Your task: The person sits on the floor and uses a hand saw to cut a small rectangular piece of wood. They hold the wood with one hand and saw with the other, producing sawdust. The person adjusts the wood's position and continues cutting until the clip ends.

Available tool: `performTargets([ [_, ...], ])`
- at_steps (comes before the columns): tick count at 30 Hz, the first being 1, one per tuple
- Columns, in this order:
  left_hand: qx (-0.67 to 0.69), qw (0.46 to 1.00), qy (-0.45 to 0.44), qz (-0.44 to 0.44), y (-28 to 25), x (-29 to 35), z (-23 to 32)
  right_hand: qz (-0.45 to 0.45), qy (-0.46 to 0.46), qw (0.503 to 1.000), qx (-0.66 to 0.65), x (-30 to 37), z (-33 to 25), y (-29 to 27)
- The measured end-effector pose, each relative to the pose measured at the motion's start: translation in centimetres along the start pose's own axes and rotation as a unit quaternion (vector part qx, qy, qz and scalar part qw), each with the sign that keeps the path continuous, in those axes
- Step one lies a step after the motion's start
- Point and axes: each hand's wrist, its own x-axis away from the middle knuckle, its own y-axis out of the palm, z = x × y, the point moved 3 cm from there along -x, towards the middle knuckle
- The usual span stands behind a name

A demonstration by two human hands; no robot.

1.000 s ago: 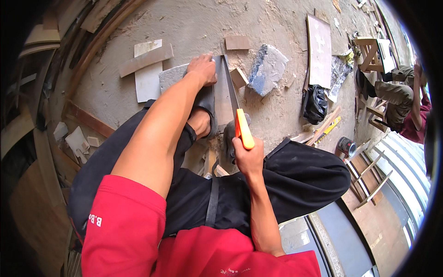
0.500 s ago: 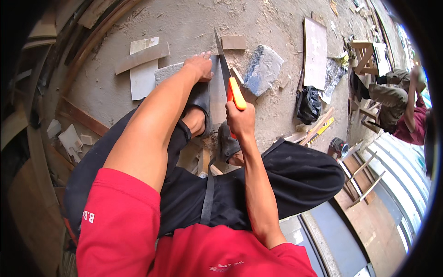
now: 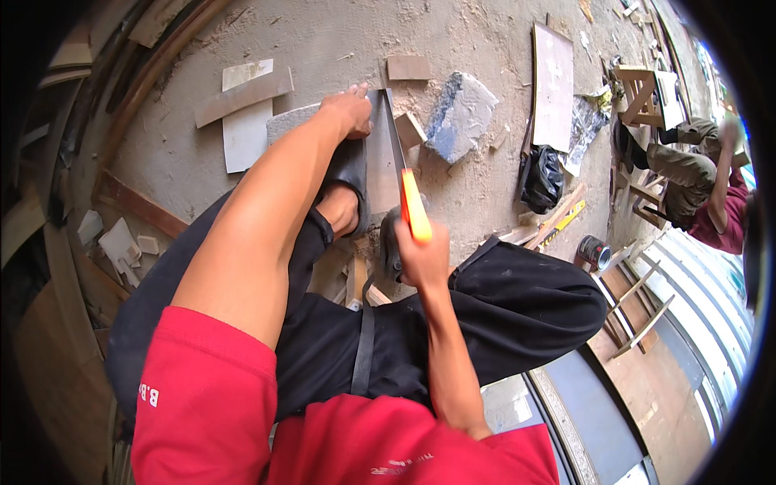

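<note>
1. Fingers of the right hand [image 3: 424, 255] are wrapped around the orange handle [image 3: 414, 206] of a saw [image 3: 406, 179]; the left hand [image 3: 347, 111] is by the far left corner of a thin board [image 3: 383, 174], but how its fingers grip I cannot tell.
2. The saw's blade [image 3: 394, 129] runs along the board's right edge, tip near the far right corner; contact is unclear.
3. The saw looks light, its blade stiff yet springy; the handle is the place to hold. The board seems light and rigid, best steadied near its left edge, beside a dark shoe [image 3: 359, 179].
4. Rough, dusty floor [image 3: 331, 36] carries a blue-and-white block [image 3: 462, 117] right of the board and crossed wood scraps [image 3: 244, 97] left of it.
5. Farther right are a pale panel [image 3: 553, 89], a black bag [image 3: 541, 179], a can [image 3: 595, 252] and a co-worker [image 3: 687, 174].
</note>
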Motion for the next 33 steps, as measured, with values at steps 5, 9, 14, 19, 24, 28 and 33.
performTargets([
  [5, 0.007, 1.000, 0.018, 0.013, -0.2, -0.4, 1.0, 0.031, 0.031, 0.999, -0.026, -3.9, 2.3, 2.2],
  [9, 0.002, 1.000, 0.010, -0.005, -0.2, 0.1, 0.3, 0.013, 0.008, 1.000, -0.014, -1.0, 0.6, 1.1],
  [14, 0.026, 0.999, 0.008, 0.038, 0.9, -0.7, -0.5, 0.022, 0.030, 0.999, -0.036, -0.4, 2.3, 1.5],
  [19, 0.017, 0.999, 0.004, 0.037, -0.1, 0.4, 0.9, 0.040, 0.054, 0.990, -0.127, -6.2, 4.0, 3.6],
  [24, 0.048, 0.994, -0.014, 0.102, 0.0, 1.5, 0.0, 0.002, 0.023, 0.996, -0.088, -7.6, 2.0, 3.1],
  [28, 0.070, 0.989, -0.033, 0.128, 0.3, 1.7, 0.5, 0.005, 0.012, 0.998, -0.058, -7.3, 1.3, 2.6],
  [33, 0.071, 0.988, -0.062, 0.126, 0.0, 2.1, 0.4, 0.006, 0.029, 0.999, -0.017, -2.6, -0.3, 0.8],
])
